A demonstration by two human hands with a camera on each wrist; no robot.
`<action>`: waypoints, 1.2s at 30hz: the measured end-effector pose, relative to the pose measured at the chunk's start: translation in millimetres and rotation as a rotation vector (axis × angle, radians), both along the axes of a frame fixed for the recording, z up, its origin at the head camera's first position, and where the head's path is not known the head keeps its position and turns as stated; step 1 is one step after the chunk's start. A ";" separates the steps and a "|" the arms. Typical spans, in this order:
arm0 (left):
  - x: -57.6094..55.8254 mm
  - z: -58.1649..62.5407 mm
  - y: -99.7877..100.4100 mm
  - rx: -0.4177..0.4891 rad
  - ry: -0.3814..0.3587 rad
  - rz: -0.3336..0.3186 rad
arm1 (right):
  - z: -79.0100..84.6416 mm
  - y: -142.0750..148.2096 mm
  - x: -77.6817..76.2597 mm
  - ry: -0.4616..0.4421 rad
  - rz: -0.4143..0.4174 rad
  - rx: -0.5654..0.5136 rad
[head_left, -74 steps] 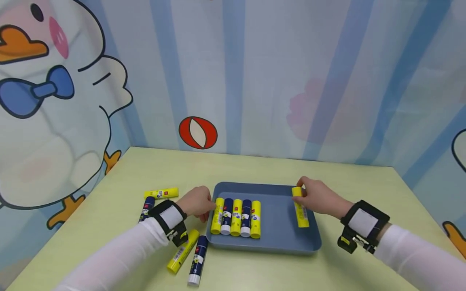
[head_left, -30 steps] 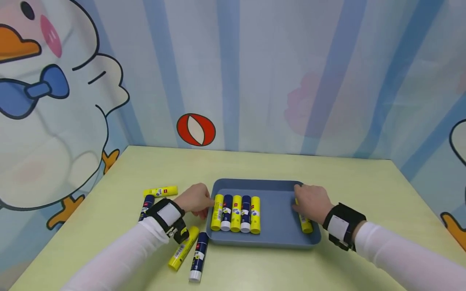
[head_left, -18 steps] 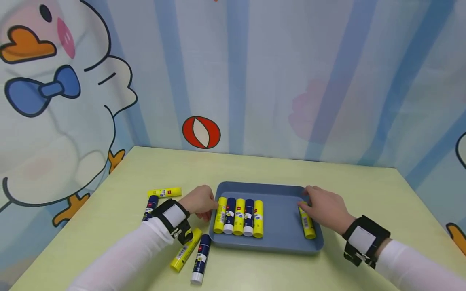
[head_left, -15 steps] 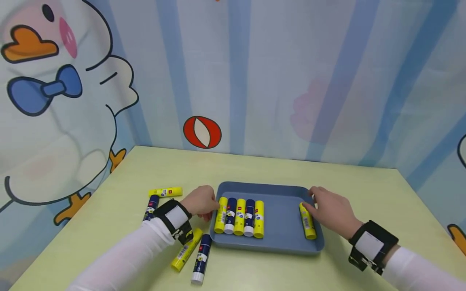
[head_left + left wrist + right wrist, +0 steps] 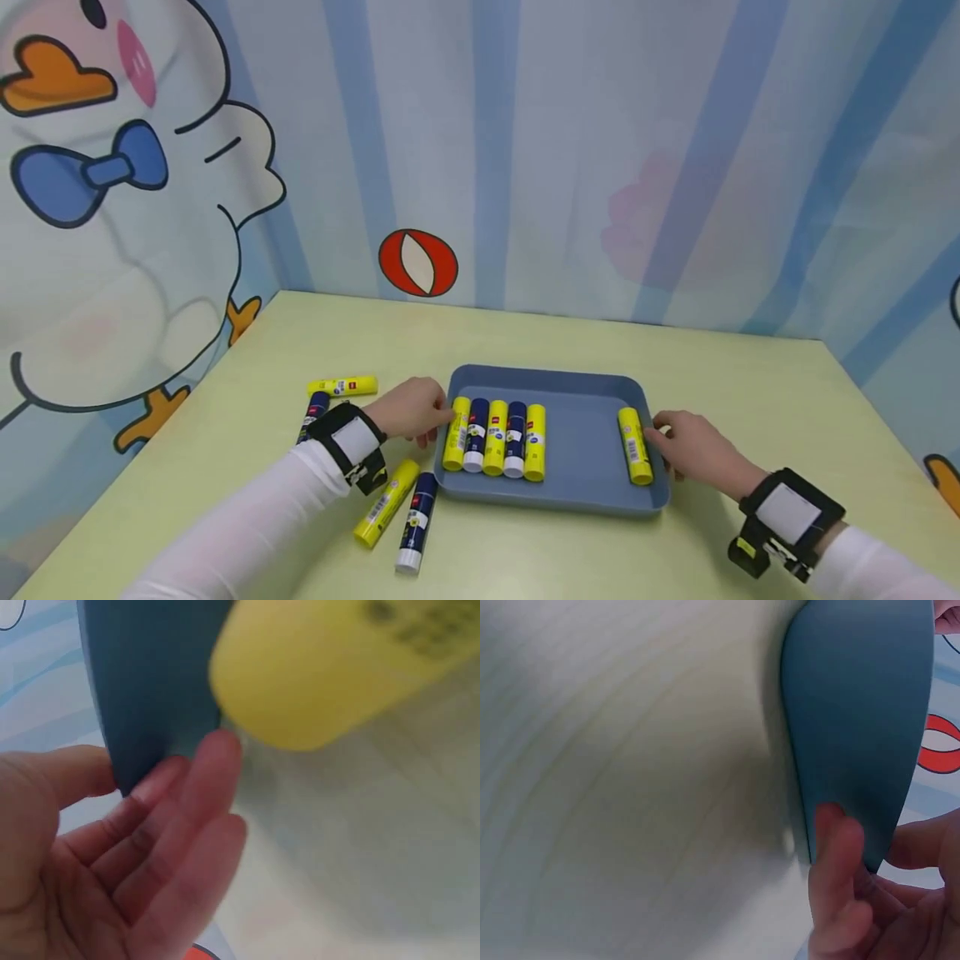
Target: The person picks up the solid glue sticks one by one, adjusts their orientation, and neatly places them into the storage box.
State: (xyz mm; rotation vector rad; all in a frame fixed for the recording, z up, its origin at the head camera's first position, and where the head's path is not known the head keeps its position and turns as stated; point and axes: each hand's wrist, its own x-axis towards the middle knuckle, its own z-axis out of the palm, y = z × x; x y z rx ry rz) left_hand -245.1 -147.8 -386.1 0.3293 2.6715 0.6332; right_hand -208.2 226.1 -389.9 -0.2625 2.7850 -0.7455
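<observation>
A blue-grey tray (image 5: 585, 493) lies on the table. Along its left side, yellow and navy glue sticks (image 5: 495, 437) alternate in a row. Another yellow glue stick (image 5: 635, 446) lies apart near the tray's right wall. At the left end, my left hand (image 5: 408, 408) pinches the tray's rim; the left wrist view has the thumb on one side of the wall and fingers on the other. My right hand (image 5: 697, 448) grips the opposite rim, and the right wrist view shows thumb and fingers (image 5: 840, 859) on either side of the tray wall (image 5: 855, 712).
Loose on the table left of the tray are a yellow glue stick (image 5: 342, 386), a navy one (image 5: 315, 410) partly behind the left wrist, and a yellow one (image 5: 386, 504) beside a navy one (image 5: 417, 523). A cartoon-printed backdrop (image 5: 555, 167) stands behind the table.
My right hand laid the yellow glue stick in the tray's right side, let go, and moved right to the tray's rim. My left hand has stayed at the left rim.
</observation>
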 end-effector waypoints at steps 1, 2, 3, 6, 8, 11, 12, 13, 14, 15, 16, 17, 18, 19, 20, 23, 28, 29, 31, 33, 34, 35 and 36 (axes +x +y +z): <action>0.2 -0.6 -0.8 0.015 -0.001 0.000 | -0.6 0.3 0.0 -0.012 -0.001 -0.017; 0.2 -2.0 -1.9 0.032 0.002 0.002 | -1.2 0.4 -0.5 -0.019 -0.004 -0.028; 1.2 -2.4 -3.3 0.045 0.005 0.010 | -1.7 0.2 -0.5 -0.024 -0.004 -0.040; 9.0 -1.2 -9.7 0.078 0.053 0.050 | -2.8 -2.0 -0.7 -0.035 -0.008 -0.074; 18.1 3.0 -15.3 0.077 0.123 0.069 | -3.4 -4.0 -1.1 -0.034 -0.009 -0.091; 36.2 10.9 -24.7 0.061 0.216 0.088 | -4.4 -5.9 -1.2 -0.041 -0.009 -0.112; 42.3 13.2 -27.9 0.055 0.235 0.087 | -4.6 -6.1 -1.0 -0.043 -0.011 -0.116; 48.3 15.2 -31.0 0.049 0.244 0.084 | -4.7 -6.2 -0.7 -0.044 -0.014 -0.119; 54.2 17.1 -34.2 0.042 0.242 0.084 | -5.0 -6.0 -0.3 -0.045 -0.017 -0.123; 59.5 18.8 -37.0 0.023 0.234 0.085 | -5.2 -5.5 0.1 -0.045 -0.021 -0.124; 64.4 20.1 -39.4 0.000 0.220 0.084 | -5.4 -5.0 0.6 -0.042 -0.024 -0.125; 69.0 21.2 -41.9 -0.028 0.203 0.080 | -5.6 -4.4 1.1 -0.040 -0.027 -0.126; 73.2 21.9 -44.0 -0.059 0.182 0.074 | -5.9 -3.6 1.8 -0.039 -0.030 -0.128; 77.2 22.1 -45.8 -0.092 0.157 0.068 | -6.2 -2.8 2.4 -0.036 -0.032 -0.129; 80.5 21.8 -46.9 -0.126 0.134 0.062 | -6.8 -1.9 2.9 -0.034 -0.033 -0.132; 88.6 18.0 -48.5 -0.200 0.079 0.044 | -8.5 -0.4 3.6 -0.023 -0.030 -0.140; 92.7 9.9 -45.0 -0.236 0.059 0.019 | -12.3 1.6 2.7 -0.001 -0.029 -0.131; 92.9 8.2 -44.3 -0.236 0.055 0.018 | -12.7 1.8 2.5 -0.002 -0.030 -0.128; 93.4 4.8 -43.3 -0.230 0.048 0.015 | -13.0 1.8 2.2 -0.006 -0.031 -0.121; 93.9 1.2 -43.4 -0.211 0.035 0.019 | -12.7 1.2 1.8 -0.006 -0.028 -0.116; 93.5 -0.3 -43.6 -0.196 0.025 0.022 | -12.8 1.0 2.0 -0.009 -0.030 -0.115; 93.1 -1.5 -44.0 -0.180 0.014 0.026 | -12.9 0.8 2.4 -0.010 -0.032 -0.110; 92.7 -2.4 -45.0 -0.163 0.004 0.027 | -13.1 0.5 2.9 -0.012 -0.035 -0.108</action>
